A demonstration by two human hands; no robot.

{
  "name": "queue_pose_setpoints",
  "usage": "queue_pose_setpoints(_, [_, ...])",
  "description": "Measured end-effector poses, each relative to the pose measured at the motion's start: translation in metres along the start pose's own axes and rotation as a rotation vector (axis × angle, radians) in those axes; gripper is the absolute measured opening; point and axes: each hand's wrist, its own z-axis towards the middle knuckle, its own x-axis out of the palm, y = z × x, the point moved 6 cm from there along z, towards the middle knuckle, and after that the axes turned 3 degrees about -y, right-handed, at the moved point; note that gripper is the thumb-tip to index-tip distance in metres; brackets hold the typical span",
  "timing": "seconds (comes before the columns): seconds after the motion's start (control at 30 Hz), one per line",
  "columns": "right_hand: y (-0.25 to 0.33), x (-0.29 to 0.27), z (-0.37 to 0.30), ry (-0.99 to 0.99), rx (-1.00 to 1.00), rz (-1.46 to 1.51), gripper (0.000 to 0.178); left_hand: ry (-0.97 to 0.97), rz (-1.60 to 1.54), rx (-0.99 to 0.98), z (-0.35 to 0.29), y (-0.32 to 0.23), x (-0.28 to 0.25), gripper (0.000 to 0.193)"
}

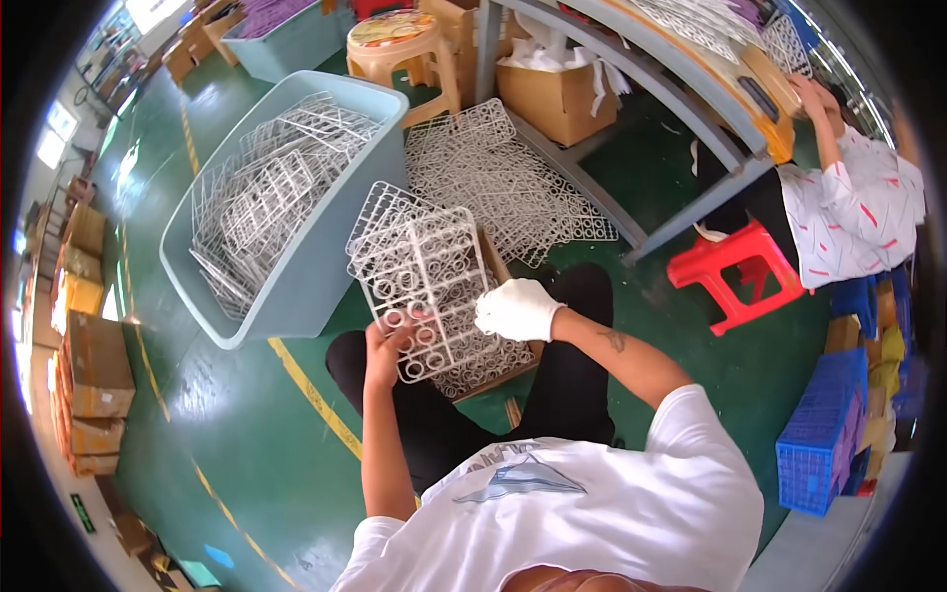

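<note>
My bare left hand [387, 347] grips the lower left edge of a white plastic grid frame [422, 253] with rings in its cells. The frame is tilted up over a cardboard box [495, 259] between my knees. Many loose white plastic rings [481, 367] fill that box. My right hand [520, 309], in a white glove, is at the frame's right edge with its fingers curled; what they hold is hidden. Another grid frame [380, 219] shows behind the upper left of the held one.
A blue-grey tub [350, 192] full of grid frames [271, 202] stands at the left. More ringed frames [503, 178] are heaped on the green floor ahead. At the right are a metal-legged table [705, 197], a red stool [740, 276] and a seated person [848, 207].
</note>
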Motion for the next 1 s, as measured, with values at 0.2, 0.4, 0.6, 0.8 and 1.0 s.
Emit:
queue_pose_setpoints(0.2, [-0.04, 0.038, -0.024, 0.043, 0.65, 0.888, 0.025, -0.117, -0.027, 0.042, 0.006, 0.01, -0.001, 0.023])
queue_pose_setpoints(0.4, [0.025, 0.085, -0.022, 0.178, 0.364, 2.069, 0.068, 0.013, -0.086, -0.066, -0.004, 0.06, 0.018, 0.046])
queue_pose_setpoints(0.6, [0.045, 0.117, -0.016, 0.141, 0.299, 2.379, 0.046, 0.098, -0.148, -0.279, -0.02, 0.09, 0.038, 0.052])
queue_pose_setpoints(0.8, [0.042, 0.138, -0.029, 0.228, 0.424, 2.242, 0.045, 0.048, 0.062, -0.342, -0.02, 0.103, 0.034, 0.04])
queue_pose_setpoints(1.0, [0.037, 0.145, -0.036, 0.094, 0.473, 2.534, 0.039, 0.039, 0.041, -0.373, -0.002, 0.123, 0.032, 0.041])
